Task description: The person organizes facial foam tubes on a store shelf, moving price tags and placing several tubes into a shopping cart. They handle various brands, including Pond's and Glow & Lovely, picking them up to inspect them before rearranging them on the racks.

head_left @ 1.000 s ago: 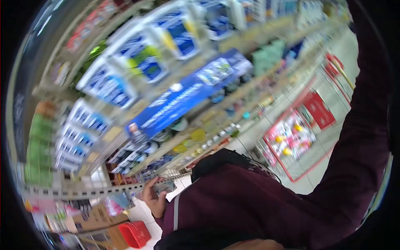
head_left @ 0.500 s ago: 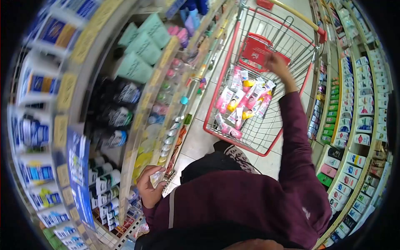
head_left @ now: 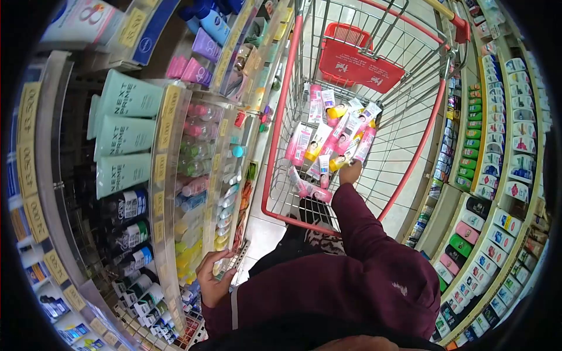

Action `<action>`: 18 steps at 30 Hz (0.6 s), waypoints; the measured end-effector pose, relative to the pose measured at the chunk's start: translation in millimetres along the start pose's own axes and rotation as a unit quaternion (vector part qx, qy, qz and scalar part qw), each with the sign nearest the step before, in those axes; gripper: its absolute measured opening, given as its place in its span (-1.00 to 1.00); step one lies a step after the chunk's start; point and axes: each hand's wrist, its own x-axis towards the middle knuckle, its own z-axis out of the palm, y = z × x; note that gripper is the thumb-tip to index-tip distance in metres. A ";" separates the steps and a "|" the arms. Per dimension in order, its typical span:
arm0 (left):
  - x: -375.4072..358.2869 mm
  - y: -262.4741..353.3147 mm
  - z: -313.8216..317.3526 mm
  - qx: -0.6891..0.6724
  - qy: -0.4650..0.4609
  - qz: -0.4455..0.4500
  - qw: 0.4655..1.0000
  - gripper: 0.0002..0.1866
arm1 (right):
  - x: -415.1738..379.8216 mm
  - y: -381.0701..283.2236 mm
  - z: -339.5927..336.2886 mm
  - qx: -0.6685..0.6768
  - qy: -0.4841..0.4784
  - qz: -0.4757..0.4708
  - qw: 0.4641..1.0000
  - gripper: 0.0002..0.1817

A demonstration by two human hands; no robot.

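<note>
A wire shopping cart (head_left: 267,175) with a red rim stands in front of me. Pink, white and yellow tubes (head_left: 316,142) lie in a loose pile inside it. My right hand (head_left: 350,173) reaches into the cart, at the near right side of the pile by a yellow-ended tube; its fingers are largely hidden, and whether they grip a tube is unclear. At the lower left, my left hand (head_left: 215,274) is raised beside the shelf edge, thumb and fingers apart, with nothing visible between them.
Shelves line the left side, with green tubes (head_left: 130,133), dark bottles (head_left: 126,206) and small clear bottles (head_left: 202,130). More shelves on the right carry boxes and green bottles (head_left: 470,141). A red panel (head_left: 362,64) hangs in the cart's far part.
My right hand has moved from above the red panel down and back towards me, to the tubes. The view has shifted, and the cart and left shelf appear larger. My left hand stays open.
</note>
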 end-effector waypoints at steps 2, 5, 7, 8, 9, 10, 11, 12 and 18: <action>3.3 0.0 2.1 0.004 -0.007 -0.007 1.000 -0.49 | 20.0 -10.9 17.4 0.030 0.048 -0.086 0.995 -0.36; 4.2 -2.4 5.8 0.020 -0.003 -0.013 1.000 -0.52 | 51.6 -33.7 43.2 0.130 -0.006 -0.083 0.988 -0.24; 4.1 -4.4 9.3 0.025 0.008 -0.020 0.999 -0.54 | 71.2 -37.1 64.1 0.079 -0.105 -0.050 0.990 -0.28; 5.0 -3.5 11.3 0.026 0.006 -0.021 0.999 -0.54 | 81.9 -31.8 78.4 0.003 -0.141 -0.071 0.987 -0.30; 6.5 -1.6 13.1 0.024 0.002 -0.029 0.999 -0.54 | 77.5 -48.6 84.7 -0.049 -0.167 -0.144 0.974 -0.35; 8.8 -0.5 14.6 0.022 -0.001 -0.037 0.999 -0.55 | 63.4 -51.3 101.1 0.154 -0.225 -0.074 0.959 -0.51; 11.1 -0.2 15.5 0.022 -0.002 -0.035 0.999 -0.55 | 47.2 -61.7 106.6 0.182 -0.206 -0.108 0.955 -0.50; 12.6 0.4 16.5 0.028 -0.012 -0.042 0.999 -0.53 | 37.0 -66.0 108.4 0.210 -0.188 -0.142 0.949 -0.49; 14.2 -3.5 13.4 0.058 -0.012 -0.019 0.998 -0.53 | 57.3 -44.7 65.8 -0.246 -0.071 -0.180 0.950 -0.72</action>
